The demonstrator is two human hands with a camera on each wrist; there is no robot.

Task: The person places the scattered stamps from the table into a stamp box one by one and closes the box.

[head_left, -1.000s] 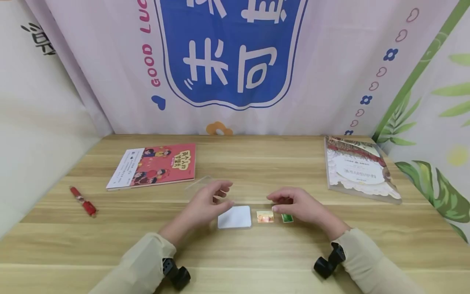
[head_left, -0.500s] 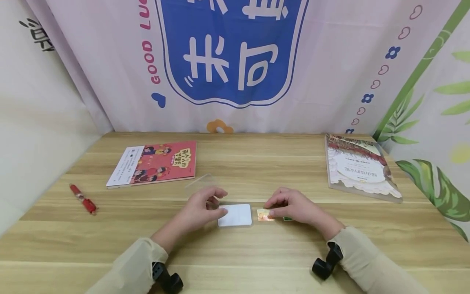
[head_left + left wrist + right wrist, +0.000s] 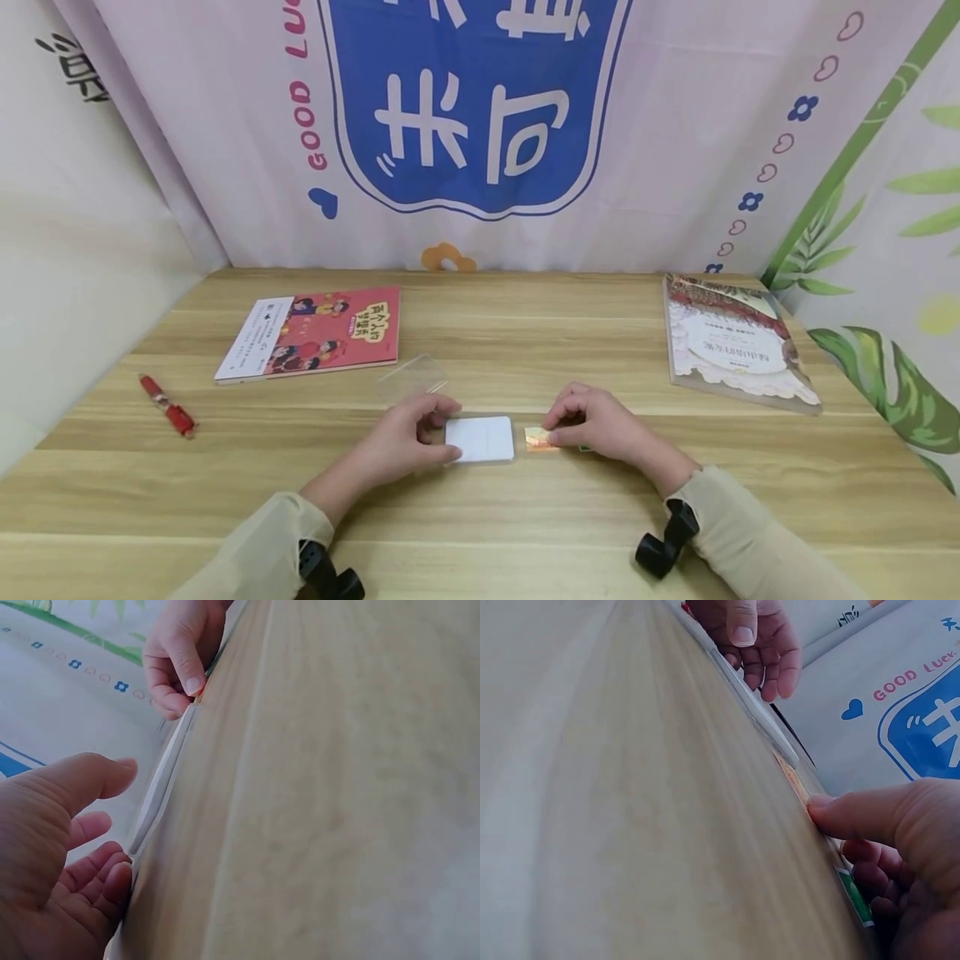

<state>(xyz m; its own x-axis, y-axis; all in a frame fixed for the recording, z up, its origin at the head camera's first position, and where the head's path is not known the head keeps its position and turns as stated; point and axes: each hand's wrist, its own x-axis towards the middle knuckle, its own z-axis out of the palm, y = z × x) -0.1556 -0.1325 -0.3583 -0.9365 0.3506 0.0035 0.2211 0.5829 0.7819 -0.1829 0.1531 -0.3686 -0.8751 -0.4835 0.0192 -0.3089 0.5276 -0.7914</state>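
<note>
A flat white rounded rectangle (image 3: 480, 439) with a clear rim lies mid-table. My left hand (image 3: 412, 437) is at its left end, thumb and fingers loosely spread; the left wrist view shows fingertips (image 3: 118, 881) right at the end of it and the thumb raised apart. To its right lies a small orange picture card (image 3: 540, 439), flat on the table. My right hand (image 3: 596, 421) pinches the card's right part between thumb and curled fingers. A small green card (image 3: 855, 897) lies under this hand, mostly hidden in the head view.
A clear plastic cover (image 3: 411, 379) lies behind my left hand. A red book (image 3: 337, 329) is at the back left, a red pen (image 3: 167, 406) at the far left, and another book (image 3: 735, 346) at the back right. Printed curtains stand behind the wooden table (image 3: 495, 542).
My left hand has drawn back leftward from over the white rectangle to its left end, uncovering more of the clear cover. The right hand has shifted slightly left onto the orange card.
</note>
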